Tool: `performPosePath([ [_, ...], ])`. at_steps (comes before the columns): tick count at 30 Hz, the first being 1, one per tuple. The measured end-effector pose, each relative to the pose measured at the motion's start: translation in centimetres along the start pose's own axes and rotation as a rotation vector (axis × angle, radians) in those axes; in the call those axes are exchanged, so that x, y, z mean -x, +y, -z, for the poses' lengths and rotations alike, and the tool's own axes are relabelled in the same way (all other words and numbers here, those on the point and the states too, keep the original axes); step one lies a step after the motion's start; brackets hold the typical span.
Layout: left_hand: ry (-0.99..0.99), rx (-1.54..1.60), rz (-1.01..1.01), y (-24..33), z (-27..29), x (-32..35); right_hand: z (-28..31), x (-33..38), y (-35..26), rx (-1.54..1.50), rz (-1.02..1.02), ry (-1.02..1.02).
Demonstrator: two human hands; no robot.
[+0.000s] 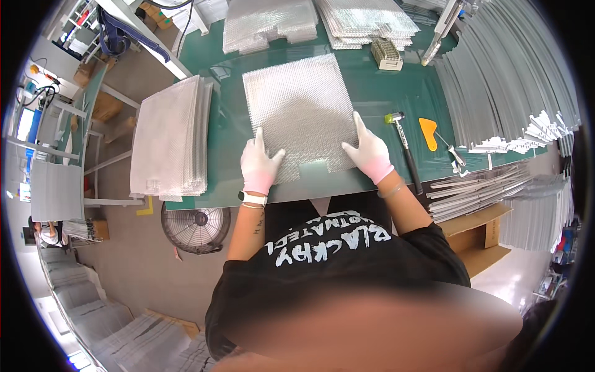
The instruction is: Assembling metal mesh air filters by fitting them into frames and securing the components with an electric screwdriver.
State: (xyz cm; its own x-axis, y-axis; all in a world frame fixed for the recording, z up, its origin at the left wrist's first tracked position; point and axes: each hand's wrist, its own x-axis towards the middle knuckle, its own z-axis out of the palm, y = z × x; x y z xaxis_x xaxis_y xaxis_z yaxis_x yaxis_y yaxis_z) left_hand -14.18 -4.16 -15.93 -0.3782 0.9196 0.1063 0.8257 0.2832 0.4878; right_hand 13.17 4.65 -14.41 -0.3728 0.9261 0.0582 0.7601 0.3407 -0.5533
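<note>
A silvery, bubble-textured sheet (302, 115) lay flat in the middle of the frame on the green surface (378, 96). It was roughly rectangular, with a fine dimpled pattern that caught the light, and a small notch cut into its near edge between the two hands. The left hand (259, 164), in a white glove with a pink cuff, pressed flat on the sheet's lower left corner, fingers spread; its grip was released, palm down, closing on nothing. The right hand (369, 150), gloved the same way, lay flat on the lower right edge of the sheet, likewise spread and holding nothing.

At the left of the frame a thick stack of like sheets (168, 139) rested on a side stand, its edge just beside the green surface. Along the top of the frame, two more piles of silvery sheets (322, 23) sat at the far side of the surface. To the right of the sheet lay a mallet (403, 146) with a pale head and dark handle, and beside it an orange scraper (428, 133). Long grey strips (508, 68) fanned across the upper right. A brown cardboard box (480, 239) stood at the lower right, below the surface's edge, and a round floor fan (195, 228) sat at lower left.
</note>
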Motion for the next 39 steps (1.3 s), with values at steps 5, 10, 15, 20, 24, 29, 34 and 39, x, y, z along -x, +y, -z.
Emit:
performPosePath([
  [5, 0.000, -0.021, -0.023, -0.9, -0.8, -0.2, -1.4, -0.1, 2.0, 0.031, 0.071, 0.000],
  [10, -0.026, -0.011, -0.007, -0.9, -0.7, -0.3, -1.4, -0.5, 2.5, 0.036, 0.079, -0.056],
  [15, -0.137, 0.017, 0.148, 0.5, 0.6, -1.1, -0.6, -1.5, 2.3, 0.116, 0.055, -0.132],
  [20, -0.097, -0.293, -0.114, 0.2, 1.7, -3.0, 3.0, -4.8, 2.5, 0.232, 0.164, -0.314],
  [24, -0.273, -0.283, -0.269, -1.8, 0.9, -3.6, 5.3, -14.3, 8.6, 0.233, 0.253, 0.384],
  [29, -0.325, -0.280, -0.250, 0.3, 1.4, -0.2, 6.0, -20.0, 17.9, 0.434, -0.208, 0.368],
  [34, -0.257, -0.309, -0.220, 1.6, 2.0, 3.8, 6.9, -18.5, 13.5, 0.637, -0.048, 0.282],
  [39, 0.012, -0.252, -0.276, 2.0, 2.8, 5.6, 6.1, -17.6, 14.8, 0.614, -0.019, 0.110],
])
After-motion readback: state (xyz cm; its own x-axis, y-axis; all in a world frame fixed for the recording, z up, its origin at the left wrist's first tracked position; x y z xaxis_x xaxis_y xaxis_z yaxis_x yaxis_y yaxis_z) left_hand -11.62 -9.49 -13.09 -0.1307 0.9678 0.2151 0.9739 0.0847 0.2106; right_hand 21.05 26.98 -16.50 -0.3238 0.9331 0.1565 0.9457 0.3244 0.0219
